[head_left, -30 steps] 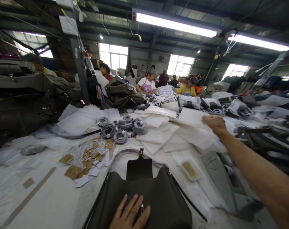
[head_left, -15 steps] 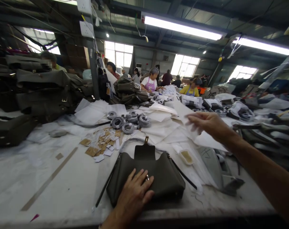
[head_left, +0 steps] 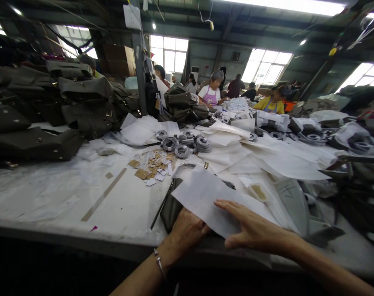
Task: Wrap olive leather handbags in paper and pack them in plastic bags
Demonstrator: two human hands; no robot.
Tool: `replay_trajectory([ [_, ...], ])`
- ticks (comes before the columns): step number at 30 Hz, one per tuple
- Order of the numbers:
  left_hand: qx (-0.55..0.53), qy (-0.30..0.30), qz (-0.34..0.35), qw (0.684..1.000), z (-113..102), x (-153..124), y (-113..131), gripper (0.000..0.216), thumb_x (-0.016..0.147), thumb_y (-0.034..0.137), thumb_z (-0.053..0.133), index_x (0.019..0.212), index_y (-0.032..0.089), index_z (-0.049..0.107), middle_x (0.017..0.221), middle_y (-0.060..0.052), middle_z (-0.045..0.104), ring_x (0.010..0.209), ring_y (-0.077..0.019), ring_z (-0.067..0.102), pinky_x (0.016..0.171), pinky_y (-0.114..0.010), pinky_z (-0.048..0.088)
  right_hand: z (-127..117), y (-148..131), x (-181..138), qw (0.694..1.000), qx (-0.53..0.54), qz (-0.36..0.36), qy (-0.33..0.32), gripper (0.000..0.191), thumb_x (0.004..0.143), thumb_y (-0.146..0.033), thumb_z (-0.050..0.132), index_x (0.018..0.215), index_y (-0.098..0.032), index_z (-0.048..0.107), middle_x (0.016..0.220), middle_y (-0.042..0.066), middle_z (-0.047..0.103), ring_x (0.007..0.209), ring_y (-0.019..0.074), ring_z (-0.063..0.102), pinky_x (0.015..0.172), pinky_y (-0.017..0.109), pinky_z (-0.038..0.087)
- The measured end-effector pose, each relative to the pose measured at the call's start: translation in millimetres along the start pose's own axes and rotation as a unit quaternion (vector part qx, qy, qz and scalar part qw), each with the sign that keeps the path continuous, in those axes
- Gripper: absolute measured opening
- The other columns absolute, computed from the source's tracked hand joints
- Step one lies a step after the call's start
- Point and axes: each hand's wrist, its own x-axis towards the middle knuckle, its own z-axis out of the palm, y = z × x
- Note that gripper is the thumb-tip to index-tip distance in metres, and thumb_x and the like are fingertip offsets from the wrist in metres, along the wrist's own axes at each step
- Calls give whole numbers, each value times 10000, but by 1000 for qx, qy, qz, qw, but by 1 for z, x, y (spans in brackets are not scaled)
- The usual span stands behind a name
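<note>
A dark olive handbag (head_left: 171, 207) lies at the near edge of the white worktable (head_left: 51, 197), mostly covered by a white sheet (head_left: 205, 197). My right hand (head_left: 251, 228) lies on top of that sheet with fingers stretched flat, pressing it over the bag. My left hand (head_left: 187, 230) is at the bag's near side under the sheet's edge, fingers curled and partly hidden. A silver bangle sits on my left wrist.
Paper tags (head_left: 150, 166) and grey cord coils (head_left: 181, 146) lie mid-table. More white sheets (head_left: 282, 160) spread to the right. Stacked olive bags (head_left: 66, 107) fill the left. Several people work at the far end (head_left: 213, 92). A post (head_left: 140, 74) stands behind.
My right hand brought a white sheet from the far pile and laid it over the handbag. My left hand slid from the bag's top to its near side. The view pulled back.
</note>
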Motion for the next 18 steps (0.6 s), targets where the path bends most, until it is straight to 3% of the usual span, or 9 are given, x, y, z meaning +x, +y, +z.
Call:
replay_trajectory([
  [3,17,-28,-11,999,4,-2,-1,285,963,388,538,1087,184,692,1007,-61,744,975,-223,690,925,-349,514,41,1,5,998,-58,-13,36,1032,645,-522,820,1505,-151,387,1527,209,389,1414,405,339,1176,626,195],
  [6,23,-50,-18,998,4,-2,0,300,943,404,574,1061,159,703,963,-82,746,912,-218,705,864,-316,532,60,-2,13,989,-113,-45,80,785,742,-249,703,1474,-153,437,1482,196,462,1378,382,409,1157,631,244],
  [8,25,-59,-25,998,2,-2,0,287,928,386,604,1095,171,696,973,-77,746,897,-214,709,847,-309,540,47,-3,16,986,-126,-64,83,628,774,-132,566,1400,-179,536,1383,162,580,1279,338,537,1105,567,379],
  [10,31,-63,-27,997,1,-2,1,343,916,382,626,1212,210,644,1087,-72,728,969,-217,699,866,-323,545,19,-5,17,984,-122,-79,104,570,783,-90,478,1323,-215,611,1274,117,667,1167,287,629,1054,492,459],
  [14,50,-62,-17,997,2,-4,1,402,912,429,621,1264,237,599,1274,-81,653,1103,-233,658,880,-350,556,-29,-14,16,956,-106,-168,216,658,773,-53,426,1385,-255,556,1395,30,590,1296,231,533,1179,466,312],
  [16,60,-58,-18,996,5,-6,-1,383,928,437,594,1252,232,606,1193,-71,694,1031,-223,685,854,-347,566,-27,-17,17,953,-101,-208,194,650,797,-62,433,1407,-263,534,1444,14,542,1348,224,477,1201,464,266],
  [18,71,-47,-11,996,9,-8,-2,374,953,427,552,1261,221,601,1135,-72,718,971,-220,701,856,-355,567,-10,-15,20,963,-101,-214,130,629,817,-73,443,1409,-268,534,1453,18,530,1371,231,450,1198,479,265],
])
